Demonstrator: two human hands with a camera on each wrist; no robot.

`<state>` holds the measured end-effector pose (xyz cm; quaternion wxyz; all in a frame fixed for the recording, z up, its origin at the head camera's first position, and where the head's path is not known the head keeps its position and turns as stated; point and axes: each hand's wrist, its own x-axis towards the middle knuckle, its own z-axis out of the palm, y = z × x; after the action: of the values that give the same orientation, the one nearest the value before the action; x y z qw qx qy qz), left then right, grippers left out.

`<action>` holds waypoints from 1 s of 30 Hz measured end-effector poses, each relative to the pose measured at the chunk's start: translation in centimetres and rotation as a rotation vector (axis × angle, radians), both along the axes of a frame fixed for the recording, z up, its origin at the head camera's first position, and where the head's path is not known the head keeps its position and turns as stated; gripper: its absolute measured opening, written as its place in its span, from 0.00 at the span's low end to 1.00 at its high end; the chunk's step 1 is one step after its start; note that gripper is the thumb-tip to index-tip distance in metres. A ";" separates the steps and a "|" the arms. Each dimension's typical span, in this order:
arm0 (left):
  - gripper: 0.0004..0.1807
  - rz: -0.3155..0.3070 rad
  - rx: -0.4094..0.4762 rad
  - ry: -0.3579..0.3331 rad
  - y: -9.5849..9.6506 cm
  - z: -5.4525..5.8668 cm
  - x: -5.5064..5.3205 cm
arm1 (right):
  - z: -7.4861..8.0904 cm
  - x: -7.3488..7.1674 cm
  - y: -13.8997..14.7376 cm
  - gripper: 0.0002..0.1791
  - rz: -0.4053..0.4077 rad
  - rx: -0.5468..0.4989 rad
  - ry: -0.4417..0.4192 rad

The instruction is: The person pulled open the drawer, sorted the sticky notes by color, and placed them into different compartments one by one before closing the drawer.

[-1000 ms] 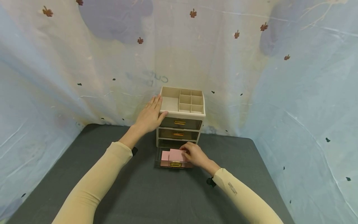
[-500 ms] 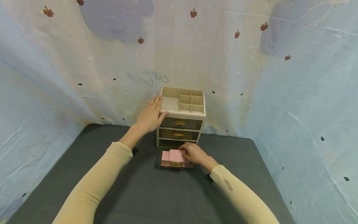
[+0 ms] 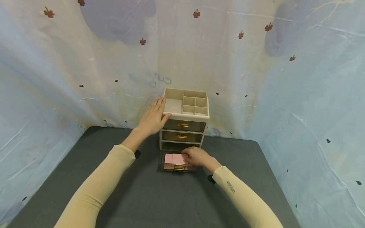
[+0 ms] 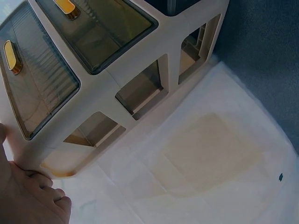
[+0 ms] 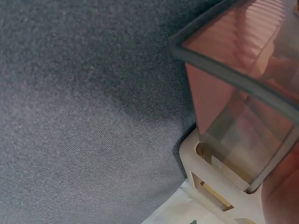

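A cream desktop drawer organizer (image 3: 185, 116) stands at the back of the table, its bottom drawer (image 3: 162, 161) pulled out. My left hand (image 3: 151, 118) rests along its upper left side with straight fingers, the thumb at the front corner; in the left wrist view, part of that hand (image 4: 37, 196) shows at the organizer's top edge. Two pink pads that look like sticky notes lie in the smoky clear drawer: a left one (image 3: 168, 158) and a right one (image 3: 178, 158). Over the drawer's right end, my right hand (image 3: 198, 156) pinches the right pad, its fingertips partly hidden.
Two upper drawers with gold handles, a top one (image 3: 183, 125) and a middle one (image 3: 181, 136), are closed. The top tray (image 3: 174, 105) has several compartments. A dark grey cloth (image 3: 182, 199) covers the table, and a patterned curtain (image 3: 228, 63) hangs right behind.
My right hand has lowered a little and shifted slightly left, bringing the right pink pad down into the drawer, about level with the other pad. The left hand has stayed in place.
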<state>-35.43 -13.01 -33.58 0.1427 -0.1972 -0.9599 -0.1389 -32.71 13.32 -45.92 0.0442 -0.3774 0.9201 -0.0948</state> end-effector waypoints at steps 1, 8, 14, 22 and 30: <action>0.44 0.001 0.004 0.000 0.0 -0.1 0.0 | 0.0 0.1 0.0 0.17 0.000 0.002 -0.005; 0.45 0.011 0.011 -0.014 -0.1 -0.1 0.7 | 0.2 0.6 0.0 0.16 0.005 -0.030 0.002; 0.46 0.019 -0.018 0.003 -0.4 -0.3 2.0 | 0.7 1.5 0.7 0.17 -0.057 -0.150 0.000; 0.50 0.041 -0.039 0.029 -2.2 -1.9 4.4 | 1.5 2.8 2.5 0.22 -0.176 -0.297 0.026; 0.48 0.003 -0.029 0.059 -2.5 -1.8 4.7 | 0.7 5.3 4.0 0.19 -0.251 -0.481 0.101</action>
<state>-30.76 -15.54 -35.41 0.1684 -0.2018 -0.9575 -0.1187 -27.44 17.36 -45.21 -0.1050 -0.2645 0.9117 -0.2964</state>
